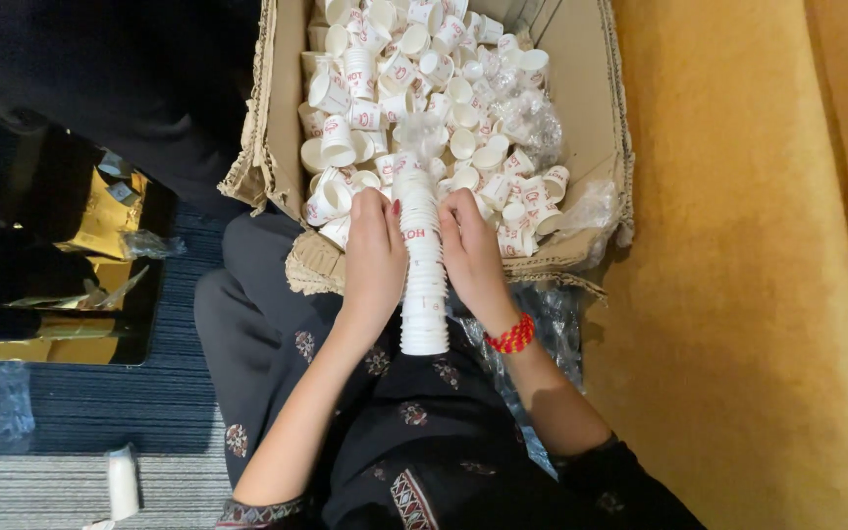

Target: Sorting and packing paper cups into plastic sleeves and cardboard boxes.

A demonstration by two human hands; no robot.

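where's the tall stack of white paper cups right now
In the head view the stack of cups lies at centre, held between the left hand and right hand, its far end reaching into the cardboard box of loose cups.

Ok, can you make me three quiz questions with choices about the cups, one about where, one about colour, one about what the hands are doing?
1. Where are the loose cups?
A. In the cardboard box
B. On the striped floor
C. On a shelf

2. What colour is the wrist band?
A. Blue
B. Red
C. Green

3. What are the left hand and right hand doing?
A. Resting apart on the lap
B. Gripping the stack of cups from both sides
C. Folding the box shut

Answers:
1 A: the cups lie heaped inside the open box.
2 B: red beads circle the right wrist.
3 B: fingers wrap the white stack from either side.
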